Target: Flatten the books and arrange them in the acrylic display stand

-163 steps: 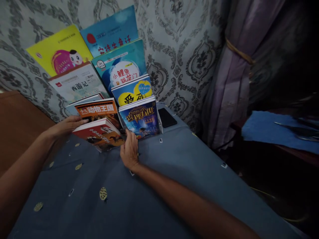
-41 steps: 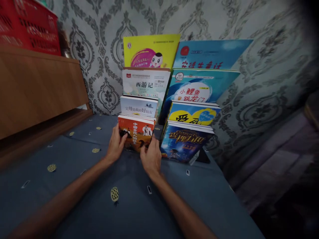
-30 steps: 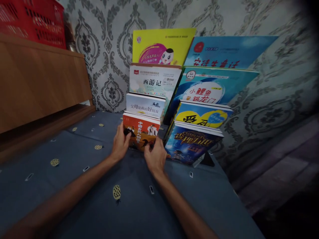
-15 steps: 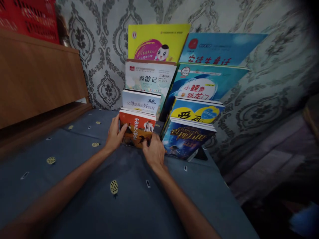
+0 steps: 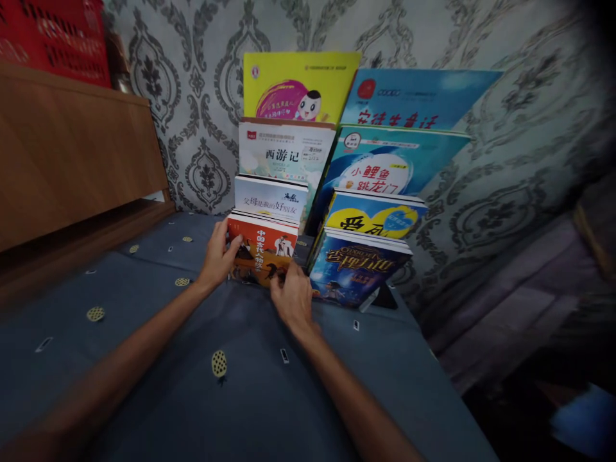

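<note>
A red and orange book (image 5: 260,253) stands upright at the front of the left row. My left hand (image 5: 219,256) grips its left edge, thumb on the cover. At the lower right edge, my right hand (image 5: 292,294) holds the same book, its thumb against the cover and the other fingertips hidden. Behind it rise a pale blue book (image 5: 272,197), a white book (image 5: 283,151) and a yellow book (image 5: 301,80). In the right row are a dark blue book (image 5: 353,273), a yellow-and-blue book (image 5: 370,215), a teal book (image 5: 399,154) and a blue book (image 5: 418,96).
The books stand on a dark blue patterned cloth (image 5: 158,359) before a grey damask wall (image 5: 192,122). A wooden cabinet (image 5: 72,147) with a red basket (image 5: 52,42) on top is at left. Purplish fabric (image 5: 505,308) hangs at right, past the cloth's edge.
The view has shifted slightly, so the books appear a little further left. Both hands keep hold of the red and orange book; no clear movement of the books on the cloth.
</note>
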A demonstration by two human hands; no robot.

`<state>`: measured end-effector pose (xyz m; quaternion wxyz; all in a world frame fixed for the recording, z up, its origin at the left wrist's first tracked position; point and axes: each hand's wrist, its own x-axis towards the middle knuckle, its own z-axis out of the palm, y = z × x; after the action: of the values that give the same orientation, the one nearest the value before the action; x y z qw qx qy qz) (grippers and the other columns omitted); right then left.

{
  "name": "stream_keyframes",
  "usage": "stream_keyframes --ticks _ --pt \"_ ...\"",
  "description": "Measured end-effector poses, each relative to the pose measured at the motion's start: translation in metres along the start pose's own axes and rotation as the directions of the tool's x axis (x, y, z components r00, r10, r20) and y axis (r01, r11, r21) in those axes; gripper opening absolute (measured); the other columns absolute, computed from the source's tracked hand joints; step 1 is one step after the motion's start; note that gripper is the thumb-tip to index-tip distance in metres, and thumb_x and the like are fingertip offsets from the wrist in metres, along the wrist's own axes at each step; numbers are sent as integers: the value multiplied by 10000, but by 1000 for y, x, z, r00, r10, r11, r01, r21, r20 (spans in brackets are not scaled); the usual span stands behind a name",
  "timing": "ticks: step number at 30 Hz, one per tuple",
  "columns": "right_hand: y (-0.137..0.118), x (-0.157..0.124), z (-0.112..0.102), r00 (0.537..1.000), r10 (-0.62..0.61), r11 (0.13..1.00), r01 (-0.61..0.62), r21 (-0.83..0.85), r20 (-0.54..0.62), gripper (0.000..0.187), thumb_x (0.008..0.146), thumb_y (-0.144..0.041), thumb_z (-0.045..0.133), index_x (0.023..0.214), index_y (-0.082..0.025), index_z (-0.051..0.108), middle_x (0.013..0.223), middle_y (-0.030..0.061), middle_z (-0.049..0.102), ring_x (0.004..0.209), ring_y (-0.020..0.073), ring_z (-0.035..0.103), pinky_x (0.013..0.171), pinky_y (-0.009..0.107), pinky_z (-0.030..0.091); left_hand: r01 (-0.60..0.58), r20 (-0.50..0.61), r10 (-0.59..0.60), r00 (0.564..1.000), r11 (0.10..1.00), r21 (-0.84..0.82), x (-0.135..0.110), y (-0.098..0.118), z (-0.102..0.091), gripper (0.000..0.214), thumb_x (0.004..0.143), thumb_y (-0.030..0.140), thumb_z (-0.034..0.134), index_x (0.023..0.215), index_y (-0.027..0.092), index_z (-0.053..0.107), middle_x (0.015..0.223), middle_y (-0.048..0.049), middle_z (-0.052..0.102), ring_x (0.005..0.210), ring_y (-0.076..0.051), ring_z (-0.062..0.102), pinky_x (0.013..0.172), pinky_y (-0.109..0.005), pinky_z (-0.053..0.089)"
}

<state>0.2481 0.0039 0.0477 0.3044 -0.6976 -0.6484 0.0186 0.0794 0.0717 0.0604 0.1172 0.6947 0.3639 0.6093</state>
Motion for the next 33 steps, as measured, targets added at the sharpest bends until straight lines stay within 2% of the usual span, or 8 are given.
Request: stream_keyframes --ticks 6,13,20,27,33 --pt "12 -2 9 998 -57 994 60 93 -36 505 876 -171 486 1355 -12 509 1194 226 670 1096 301 639 973 407 472 -7 5 7 1000 996 84 -8 -9 2 423 956 354 527 1346 190 509 1216 -118 572 1178 -263 544 1055 -461 452" --pt "17 1 8 994 -92 966 105 236 -64 480 850 -175 494 1322 -105 546 1173 154 693 1103 254 642 970 358 473 11 -19 -10 1000 996 85 -10 -11 3 399 929 343 530 1296 188 533 1174 -111 587 1144 -267 554 1025 -458 467" --pt "5 -2 -2 1000 22 986 -21 166 -2 495 852 -169 540 1333 -52 538 1201 201 697 1104 271 667 955 344 477 48 -18 -47 999 996 68 -10 -11 4 404 915 328 530 1295 192 524 1112 -91 564 1111 -260 558 996 -443 490" --pt "-1 -2 -19 997 16 997 -22 80 79 287 901 -196 543 1151 -91 638 1109 175 741 1025 255 706 867 306 483 39 -16 -37 999 994 103 -9 -7 1 378 927 362 530 1270 204 551 1112 -83 561 1091 -249 558 990 -426 483" --pt "-7 1 -26 992 61 998 -63 12 111 267 914 -226 562 1140 -110 643 1075 167 763 982 268 729 813 314 487 54 -14 -52 999 988 145 -7 -3 -2 349 925 379 535 1218 194 581 1043 -80 553 1011 -248 566 889 -391 499"
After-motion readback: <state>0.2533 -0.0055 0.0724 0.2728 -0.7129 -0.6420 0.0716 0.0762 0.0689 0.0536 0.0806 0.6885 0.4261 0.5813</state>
